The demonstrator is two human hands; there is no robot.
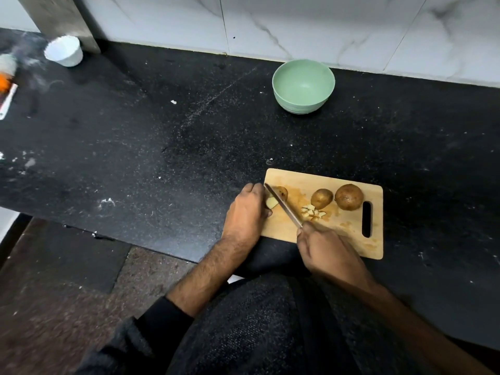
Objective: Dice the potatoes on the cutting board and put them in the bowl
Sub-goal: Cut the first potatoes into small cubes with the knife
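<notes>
A wooden cutting board lies on the black counter. My left hand holds a cut potato piece at the board's left end; more of that potato shows beyond the blade. My right hand grips a knife, whose blade slants across the cut potato. A small pile of diced potato sits mid-board. Two uncut potatoes, a small one and a bigger one, rest toward the board's right. A green bowl with nothing visible inside stands farther back.
A white fluted cup stands at the far left of the counter by a grey post. Blurred orange and white items lie at the left edge. A marble-tiled wall backs the counter. The counter's front edge runs under my forearms.
</notes>
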